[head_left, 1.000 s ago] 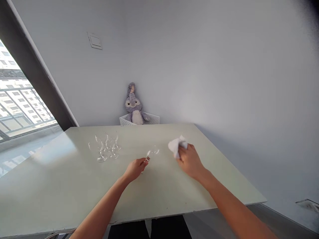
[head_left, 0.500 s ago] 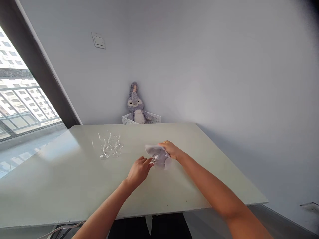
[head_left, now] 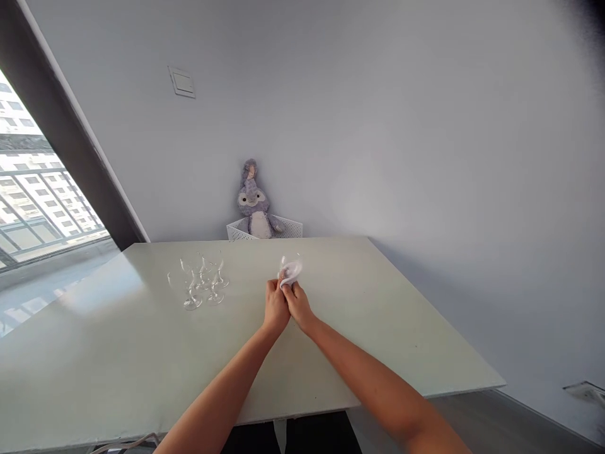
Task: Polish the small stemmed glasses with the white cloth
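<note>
A clear glass (head_left: 297, 257) is held up over the middle of the table, its bowl pointing away from me. Around its lower part is a pale cloth (head_left: 290, 272). My left hand (head_left: 276, 304) is closed on the glass's stem end, which the fingers mostly hide. My right hand (head_left: 297, 302) presses against it, its fingers closed on the cloth. Several clear stemmed glasses (head_left: 216, 293) stand upright in a group on the table to the left of my hands.
The pale table (head_left: 378, 315) reaches the wall. Behind its far edge a plush toy (head_left: 259, 211) sits in a white perforated basket (head_left: 295, 229). A cable (head_left: 130, 444) lies at the near left edge. A window is at the left.
My right hand has come left and down to meet my left hand, which moved slightly up and right. The cloth, spread over the glass before, is now bunched lower, and the bowl points away.
</note>
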`<state>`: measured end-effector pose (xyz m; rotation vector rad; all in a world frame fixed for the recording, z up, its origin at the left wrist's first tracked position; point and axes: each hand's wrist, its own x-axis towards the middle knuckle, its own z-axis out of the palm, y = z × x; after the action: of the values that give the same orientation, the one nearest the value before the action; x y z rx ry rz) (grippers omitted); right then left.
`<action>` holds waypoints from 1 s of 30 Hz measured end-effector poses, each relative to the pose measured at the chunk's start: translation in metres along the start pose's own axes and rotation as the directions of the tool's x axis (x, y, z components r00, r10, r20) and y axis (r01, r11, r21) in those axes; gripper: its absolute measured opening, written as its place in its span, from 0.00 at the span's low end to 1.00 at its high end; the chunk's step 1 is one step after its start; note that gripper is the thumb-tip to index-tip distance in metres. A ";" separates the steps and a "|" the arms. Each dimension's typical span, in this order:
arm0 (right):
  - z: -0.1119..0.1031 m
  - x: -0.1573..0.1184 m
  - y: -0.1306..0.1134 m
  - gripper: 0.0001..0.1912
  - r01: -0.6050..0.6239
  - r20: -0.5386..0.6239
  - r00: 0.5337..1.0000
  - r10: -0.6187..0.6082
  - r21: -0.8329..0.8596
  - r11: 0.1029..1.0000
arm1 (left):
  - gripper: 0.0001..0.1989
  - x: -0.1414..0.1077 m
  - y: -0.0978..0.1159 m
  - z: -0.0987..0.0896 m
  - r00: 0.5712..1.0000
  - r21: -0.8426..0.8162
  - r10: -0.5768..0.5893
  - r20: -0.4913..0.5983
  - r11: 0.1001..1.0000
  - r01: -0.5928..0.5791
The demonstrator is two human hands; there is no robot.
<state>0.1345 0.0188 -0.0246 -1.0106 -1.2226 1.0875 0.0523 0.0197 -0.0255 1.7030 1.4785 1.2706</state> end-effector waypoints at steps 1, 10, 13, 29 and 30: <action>-0.002 0.002 0.004 0.16 0.004 0.017 1.000 -0.003 -0.062 0.998 | 0.23 0.001 0.000 -0.001 1.000 -0.011 -0.005 -0.011 1.000 0.005; -0.021 0.006 0.012 0.12 0.150 0.236 0.972 0.012 -0.656 0.739 | 0.22 0.007 -0.016 -0.021 0.923 -0.677 -0.164 0.349 0.637 0.369; -0.017 -0.001 0.012 0.09 0.252 0.285 0.958 -0.002 -0.845 0.471 | 0.21 0.007 -0.019 -0.018 0.923 -0.761 -0.276 0.270 0.526 0.380; -0.014 -0.008 0.001 0.20 0.301 0.271 0.954 -0.131 -0.844 0.444 | 0.24 0.005 -0.009 -0.025 0.979 -0.826 -0.196 0.048 0.544 0.150; -0.014 -0.006 0.002 0.17 0.238 0.231 0.970 -0.081 -0.817 0.525 | 0.25 0.003 -0.006 -0.026 0.987 -0.819 -0.131 0.089 0.554 0.148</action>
<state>0.1481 0.0134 -0.0290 -1.5004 -2.0316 0.3638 0.0265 0.0192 -0.0198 0.9163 0.7310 1.5089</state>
